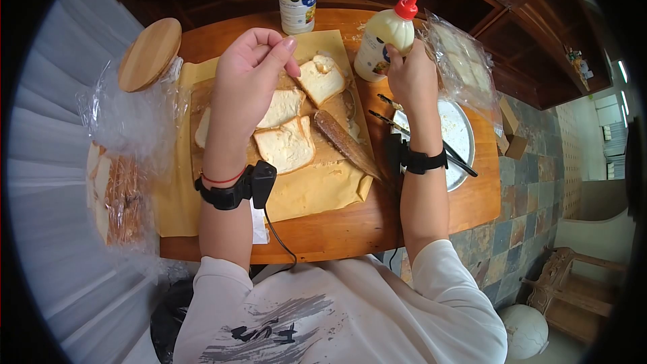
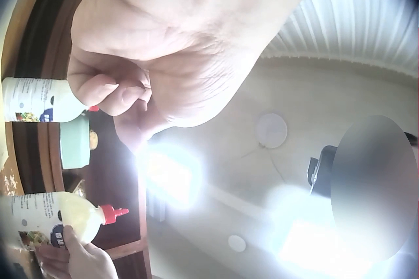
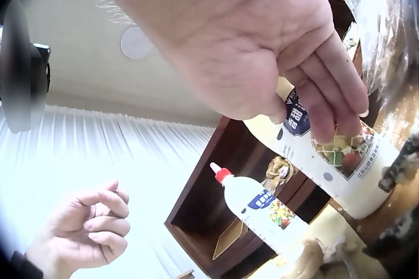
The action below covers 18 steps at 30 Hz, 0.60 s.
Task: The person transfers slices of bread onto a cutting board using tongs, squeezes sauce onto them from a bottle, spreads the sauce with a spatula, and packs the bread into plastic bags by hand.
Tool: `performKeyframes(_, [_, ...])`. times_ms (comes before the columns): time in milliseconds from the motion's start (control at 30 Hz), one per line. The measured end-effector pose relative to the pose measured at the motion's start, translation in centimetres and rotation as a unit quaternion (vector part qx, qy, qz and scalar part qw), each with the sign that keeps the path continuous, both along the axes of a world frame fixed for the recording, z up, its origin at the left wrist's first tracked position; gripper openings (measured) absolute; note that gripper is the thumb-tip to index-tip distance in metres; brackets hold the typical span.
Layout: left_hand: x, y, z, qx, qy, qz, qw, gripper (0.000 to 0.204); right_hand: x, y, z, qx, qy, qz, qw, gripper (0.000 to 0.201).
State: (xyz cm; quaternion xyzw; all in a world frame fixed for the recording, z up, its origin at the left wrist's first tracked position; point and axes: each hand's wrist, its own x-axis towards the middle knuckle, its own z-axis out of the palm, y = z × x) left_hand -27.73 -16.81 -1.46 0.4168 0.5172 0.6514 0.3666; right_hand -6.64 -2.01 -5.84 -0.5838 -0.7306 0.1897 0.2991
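Observation:
My right hand (image 1: 414, 77) grips a squeeze bottle (image 1: 387, 32) of pale sauce with a red nozzle cap, at the back right of the table. In the right wrist view its fingers wrap the labelled side of the bottle. My left hand (image 1: 251, 74) hangs above the bread with fingers loosely curled; nothing shows in it, also in the right wrist view. Beneath it, several bread slices (image 1: 286, 145) with a pale spread lie on a wooden board (image 1: 330, 160) over yellow paper (image 1: 296, 207). A long brown, tapering piece (image 1: 344, 141) rests beside the slices.
A second sauce bottle (image 1: 296, 7) stands at the back. Black tongs (image 1: 459, 162) lie across a white plate (image 1: 460, 125) at right, near bagged bread (image 1: 465, 61). On the left are a wrapped loaf (image 1: 121, 195) and a round wooden lid (image 1: 149, 54).

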Motion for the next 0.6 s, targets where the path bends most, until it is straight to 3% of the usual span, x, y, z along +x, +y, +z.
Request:
performKeyframes(267, [-0.1, -0.2, 0.3, -0.008, 0.010, 0.023, 1.000, 0.017, 0.5, -0.1, 0.2, -0.001, 0.022, 0.012, 1.000, 0.040])
performKeyframes(333, [0.1, -0.3, 0.9, -0.009, -0.014, 0.028, 0.999, 0.018, 1.7, -0.6, 1.4, 0.047, -0.050, 0.009, 0.998, 0.043])
performKeyframes(400, [0.0, -0.4, 1.1, -0.010, -0.038, 0.036, 0.999, 0.020, 2.6, -1.5, 3.7, -0.004, -0.003, 0.008, 1.000, 0.042])
performKeyframes(467, [-0.3, -0.6, 1.0, 0.038, -0.083, 0.034, 0.995, 0.023, 3.5, -3.1, 4.9, -0.056, 0.084, 0.101, 0.990, 0.037])
performKeyframes(500, [-0.3, -0.7, 1.1, 0.036, -0.085, 0.033, 0.995, 0.023, 3.9, -3.8, 5.4, -0.050, -0.024, 0.133, 0.990, 0.032])
performKeyframes(533, [-0.3, -0.7, 1.3, 0.027, -0.078, 0.053, 0.995, 0.024, 4.2, -4.8, 5.3, -0.051, -0.026, 0.129, 0.990, 0.032])
performKeyframes(600, [-0.3, -0.7, 1.4, 0.021, -0.075, 0.069, 0.995, 0.024, 4.8, -7.1, 4.9, -0.031, -0.150, 0.231, 0.961, 0.030])
